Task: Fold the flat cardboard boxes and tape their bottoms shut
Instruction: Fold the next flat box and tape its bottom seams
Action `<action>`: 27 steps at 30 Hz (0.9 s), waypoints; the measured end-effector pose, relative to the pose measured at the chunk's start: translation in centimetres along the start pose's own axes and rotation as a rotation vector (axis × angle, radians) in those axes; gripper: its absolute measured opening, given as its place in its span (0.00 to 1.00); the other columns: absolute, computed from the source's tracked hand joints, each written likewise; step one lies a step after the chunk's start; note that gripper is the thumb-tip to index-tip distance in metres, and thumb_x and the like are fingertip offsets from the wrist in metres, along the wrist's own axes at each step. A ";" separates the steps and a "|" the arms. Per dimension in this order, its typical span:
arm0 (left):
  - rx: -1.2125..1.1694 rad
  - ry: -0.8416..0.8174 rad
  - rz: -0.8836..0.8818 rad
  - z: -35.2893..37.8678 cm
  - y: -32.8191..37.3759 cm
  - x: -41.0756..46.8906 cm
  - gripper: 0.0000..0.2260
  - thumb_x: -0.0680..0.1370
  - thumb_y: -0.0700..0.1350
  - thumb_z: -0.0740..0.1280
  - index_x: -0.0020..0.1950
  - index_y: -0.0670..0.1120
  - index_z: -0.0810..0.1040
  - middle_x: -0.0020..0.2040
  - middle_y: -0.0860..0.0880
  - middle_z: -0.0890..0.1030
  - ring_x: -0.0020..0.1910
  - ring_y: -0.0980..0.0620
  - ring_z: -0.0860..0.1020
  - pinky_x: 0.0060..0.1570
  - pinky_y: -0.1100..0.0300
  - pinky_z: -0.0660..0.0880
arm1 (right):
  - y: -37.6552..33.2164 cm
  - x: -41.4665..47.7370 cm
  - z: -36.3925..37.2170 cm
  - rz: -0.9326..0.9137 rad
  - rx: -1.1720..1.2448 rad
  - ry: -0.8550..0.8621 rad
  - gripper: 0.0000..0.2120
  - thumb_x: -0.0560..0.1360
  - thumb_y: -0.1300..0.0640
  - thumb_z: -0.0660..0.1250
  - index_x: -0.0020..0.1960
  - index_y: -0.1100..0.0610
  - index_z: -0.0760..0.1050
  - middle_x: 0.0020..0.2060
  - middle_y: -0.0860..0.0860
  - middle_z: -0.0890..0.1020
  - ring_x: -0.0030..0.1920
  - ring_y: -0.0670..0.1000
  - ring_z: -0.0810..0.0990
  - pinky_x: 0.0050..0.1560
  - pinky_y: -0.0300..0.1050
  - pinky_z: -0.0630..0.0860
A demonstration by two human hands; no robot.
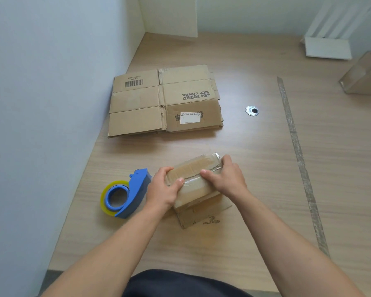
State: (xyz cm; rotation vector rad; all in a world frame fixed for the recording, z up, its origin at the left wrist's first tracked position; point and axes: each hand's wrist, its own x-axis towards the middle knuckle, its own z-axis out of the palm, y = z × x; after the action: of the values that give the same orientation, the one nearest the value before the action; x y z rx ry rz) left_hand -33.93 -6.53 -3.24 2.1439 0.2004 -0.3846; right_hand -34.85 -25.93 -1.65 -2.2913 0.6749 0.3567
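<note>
You're working on the folded box right in front of you, near the middle of the table, turned bottom-up so the seam is facing you. Your left hand is clamping the left end, fingers wrapping over the far edge and thumb lying on top. Your right hand is gripping the right end the same way, thumb pressing down by the seam. Holding it from both ends looks like a way of pinning the closed flaps flat while the clear tape beds down across them. The tape is showing as a shiny band over the top and down the near side, so this bottom looks about sealed.

The open flaps are splaying out underneath, against the table, so the mouth is facing down. Whatever is inside, if anything, is hidden from here.

The tape dispenser is lying on its side just beside your left wrist, close enough to grab. The stack of flat boxes is waiting farther back against the wall, well apart from the one in your hands. Over at the right edge another box is sitting with glossy wrap on it; its contents aren't showing either. A long strip of tape is running down the tabletop on your right, with a metal grommet between it and the stack.
</note>
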 end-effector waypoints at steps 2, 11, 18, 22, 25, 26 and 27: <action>-0.080 -0.054 0.005 -0.9 -0.7 0.0 0.16 0.78 0.49 0.71 0.65 0.56 0.76 0.54 0.55 0.80 0.50 0.56 0.78 0.52 0.59 0.77 | 0.5 0.2 -0.7 -0.042 0.029 -0.001 0.20 0.74 0.39 0.70 0.52 0.52 0.67 0.50 0.53 0.77 0.53 0.58 0.76 0.52 0.55 0.76; -0.084 -0.127 0.057 -2.9 -1.7 -0.2 0.19 0.80 0.46 0.68 0.72 0.54 0.74 0.62 0.52 0.79 0.65 0.53 0.76 0.66 0.59 0.71 | 2.4 1.6 -3.8 -0.184 0.005 -0.183 0.22 0.83 0.45 0.59 0.76 0.42 0.65 0.62 0.50 0.79 0.66 0.52 0.74 0.66 0.48 0.68; 0.080 0.044 0.138 -1.5 -0.8 -1.5 0.25 0.80 0.49 0.68 0.77 0.48 0.68 0.71 0.49 0.75 0.69 0.51 0.72 0.68 0.59 0.67 | 3.8 1.7 -1.8 -0.173 0.342 -0.053 0.11 0.80 0.55 0.67 0.60 0.49 0.82 0.56 0.45 0.84 0.59 0.47 0.80 0.65 0.49 0.74; 0.094 0.001 0.107 -0.5 -1.0 -2.6 0.35 0.80 0.52 0.69 0.82 0.48 0.55 0.77 0.50 0.67 0.75 0.50 0.66 0.73 0.55 0.63 | 3.5 0.8 -1.0 -0.111 0.379 0.112 0.13 0.80 0.53 0.67 0.63 0.53 0.82 0.59 0.48 0.84 0.64 0.48 0.78 0.67 0.42 0.70; 0.121 -0.010 0.096 -0.3 -1.6 -3.0 0.35 0.80 0.54 0.67 0.82 0.50 0.52 0.78 0.48 0.65 0.77 0.50 0.63 0.74 0.55 0.61 | 3.8 -0.6 -0.3 -0.100 0.438 0.135 0.16 0.81 0.51 0.66 0.66 0.54 0.79 0.63 0.47 0.82 0.65 0.46 0.76 0.67 0.41 0.70; 0.119 -0.006 0.093 -0.3 -1.8 -3.0 0.35 0.80 0.54 0.67 0.82 0.50 0.53 0.78 0.48 0.65 0.77 0.50 0.63 0.74 0.56 0.61 | 4.1 -1.1 -0.1 -0.103 0.486 0.109 0.18 0.81 0.51 0.65 0.69 0.54 0.77 0.65 0.45 0.79 0.66 0.44 0.75 0.69 0.41 0.69; 0.116 0.002 0.089 -0.2 -1.8 -3.0 0.35 0.80 0.54 0.67 0.82 0.50 0.53 0.78 0.48 0.65 0.77 0.49 0.63 0.73 0.56 0.61 | 4.5 -1.7 0.0 -0.108 0.532 0.075 0.20 0.82 0.52 0.65 0.73 0.54 0.73 0.67 0.43 0.77 0.67 0.41 0.72 0.70 0.40 0.67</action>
State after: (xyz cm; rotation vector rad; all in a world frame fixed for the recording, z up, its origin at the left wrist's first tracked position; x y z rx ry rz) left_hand -37.24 -5.37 -3.44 2.2585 0.0851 -0.3500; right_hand -38.74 -28.09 -3.44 -1.8279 0.5943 0.0288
